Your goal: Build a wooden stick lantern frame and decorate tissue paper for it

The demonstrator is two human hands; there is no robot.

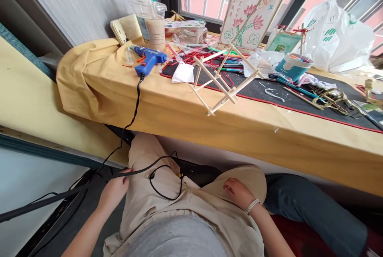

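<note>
My left hand (115,187) is low by my left thigh. A black cable (146,168) crosses over its fingers, and whether they grip it is unclear. My right hand (239,193), with a bracelet (252,206) at the wrist, rests on my right thigh; its fingers are curled in and no object shows in them. Ahead of both hands, an open frame of thin wooden sticks (223,83) stands at the front edge of the cloth-covered table (179,107). To its left lies a blue glue gun (149,59), its cord hanging over the edge.
Behind stand a drink cup (154,26), a painted hanging panel (253,16), a smaller green panel (283,42) and a white plastic bag (338,38). Red cord (196,58), pens, gold scissors (329,97) and a blue cup (295,67) crowd the dark mat. Another person's leg (314,197) is at right.
</note>
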